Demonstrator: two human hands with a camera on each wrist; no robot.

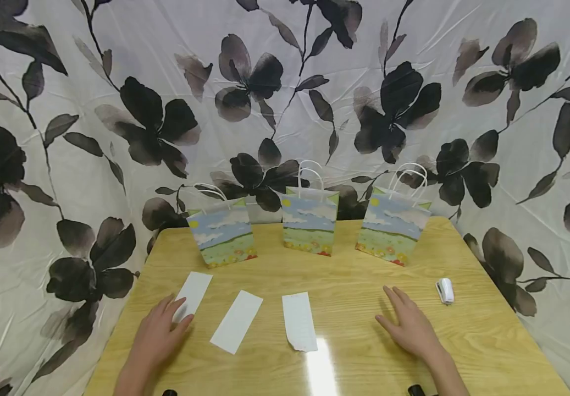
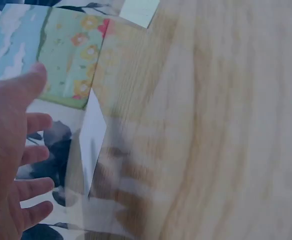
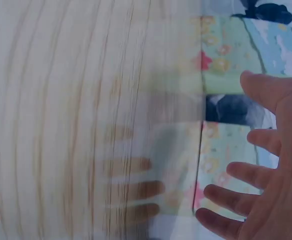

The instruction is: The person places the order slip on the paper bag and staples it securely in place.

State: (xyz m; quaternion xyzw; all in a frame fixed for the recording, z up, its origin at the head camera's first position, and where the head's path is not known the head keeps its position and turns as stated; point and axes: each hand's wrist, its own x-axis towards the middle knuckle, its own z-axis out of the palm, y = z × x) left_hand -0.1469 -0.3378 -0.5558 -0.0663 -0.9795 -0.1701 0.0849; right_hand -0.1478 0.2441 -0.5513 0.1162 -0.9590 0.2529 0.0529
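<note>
Paper slips [image 1: 236, 322] three, bags [image 1: 310, 223] three, stapler [image 1: 445, 291] one

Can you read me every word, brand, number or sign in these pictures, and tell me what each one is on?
None can be read.
Left bag, middle bag, right bag: printed scenery and flowers, no legible words.
Left slip, middle slip: no legible writing.
Right slip: any marks are too faint to read.
White stapler: too small to make out any marking.
</note>
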